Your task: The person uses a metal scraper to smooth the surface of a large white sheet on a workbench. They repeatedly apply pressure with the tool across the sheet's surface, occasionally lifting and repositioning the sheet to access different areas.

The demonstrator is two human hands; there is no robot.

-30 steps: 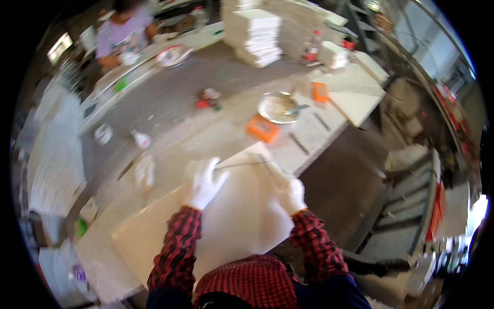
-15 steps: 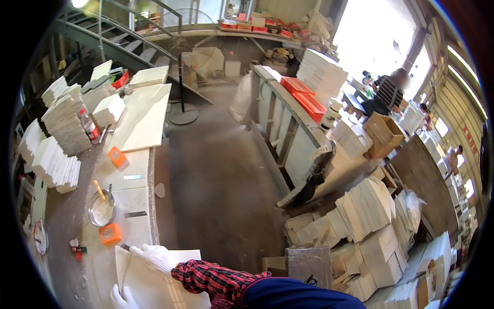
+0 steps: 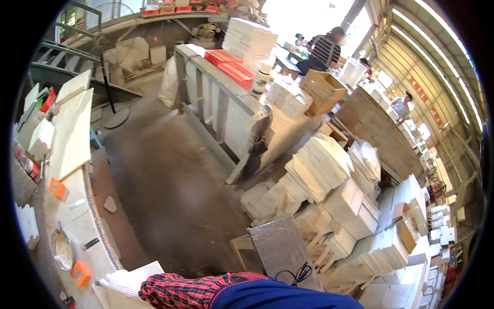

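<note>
My right hand (image 3: pixel 121 284), in a white glove with a red plaid sleeve behind it, is closed over a white slab (image 3: pixel 150 270) at the lower left. A small dark flat blade (image 3: pixel 97 282) pokes out past its fingertips. My left hand is out of the picture. Just beyond the slab is an orange block (image 3: pixel 80 273), and beside that a metal bowl (image 3: pixel 63 251) with pale paste in it. A dark flat blade (image 3: pixel 90 243) and a lighter one (image 3: pixel 76 204) lie on the workbench (image 3: pixel 85 224), with a second orange block (image 3: pixel 57 188) farther along.
Large pale slabs (image 3: pixel 74 134) rest on the bench's far end. To the right are piled stone tiles (image 3: pixel 319 167) and a grey board (image 3: pixel 280 244) with a black cord (image 3: pixel 301 273). A long counter (image 3: pixel 206 103) carries red boxes (image 3: pixel 236 72). Another person (image 3: pixel 324 50) sits far back.
The view has swung to the right, so the bench and slab sit farther left. My left hand, at the slab's near left before, has left the picture. My right hand stays on the slab.
</note>
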